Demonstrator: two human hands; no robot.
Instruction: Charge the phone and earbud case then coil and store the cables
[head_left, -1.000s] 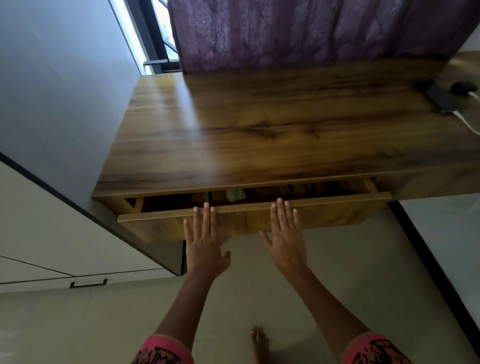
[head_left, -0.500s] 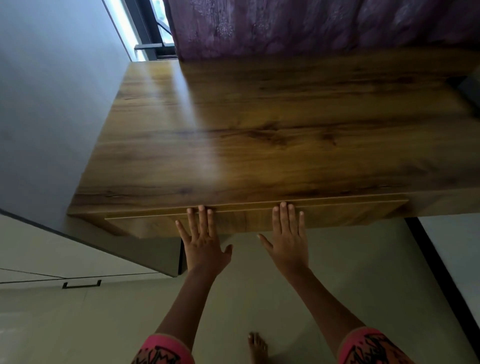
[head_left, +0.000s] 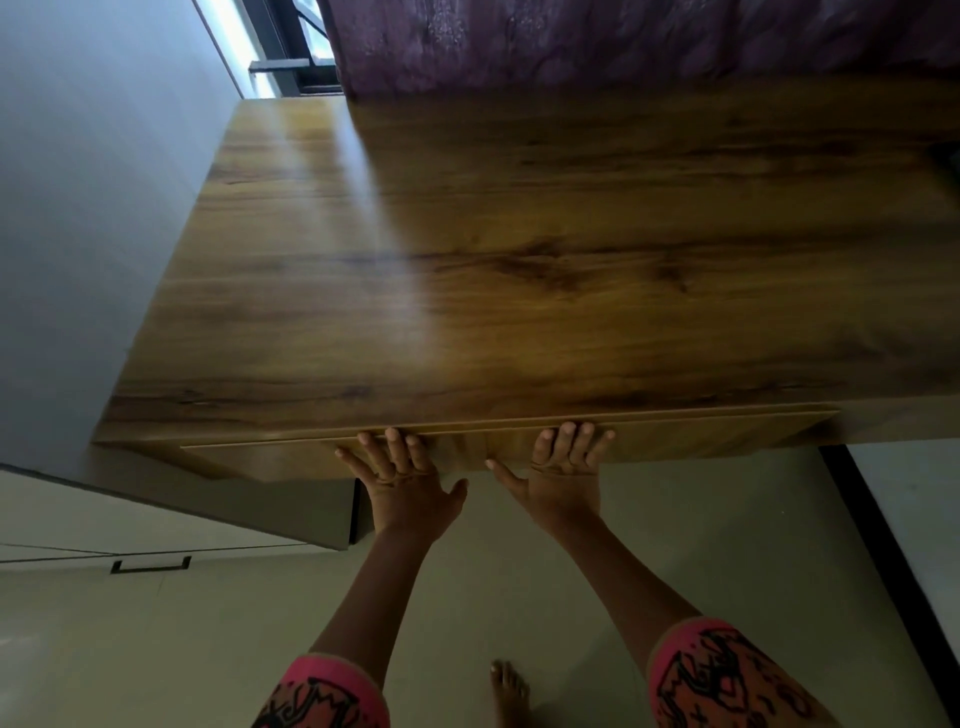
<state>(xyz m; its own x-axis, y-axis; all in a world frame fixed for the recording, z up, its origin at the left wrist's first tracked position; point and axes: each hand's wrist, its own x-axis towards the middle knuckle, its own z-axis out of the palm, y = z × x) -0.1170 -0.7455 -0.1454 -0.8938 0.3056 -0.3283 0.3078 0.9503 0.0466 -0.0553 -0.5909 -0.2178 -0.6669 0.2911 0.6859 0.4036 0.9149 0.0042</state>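
Note:
A wooden desk (head_left: 519, 270) fills the upper view, and its drawer (head_left: 727, 436) sits pushed in under the front edge. My left hand (head_left: 410, 483) presses flat against the drawer front, left of centre, fingers straight. To its right, my right hand (head_left: 563, 478) presses the same front, fingers straight and together. The drawer's contents are hidden. No phone, earbud case or cable shows in this view.
A purple curtain (head_left: 623, 41) hangs behind the desk, with a window (head_left: 291, 57) at its left. A grey wall stands on the left, and a pale cabinet (head_left: 130, 525) with a black handle sits low left. My bare foot (head_left: 509, 691) is on the tiled floor.
The drawer was partly out a second ago and both hands pushed it in. The view swung left, so the phone and cable at the desk's right end dropped out of sight.

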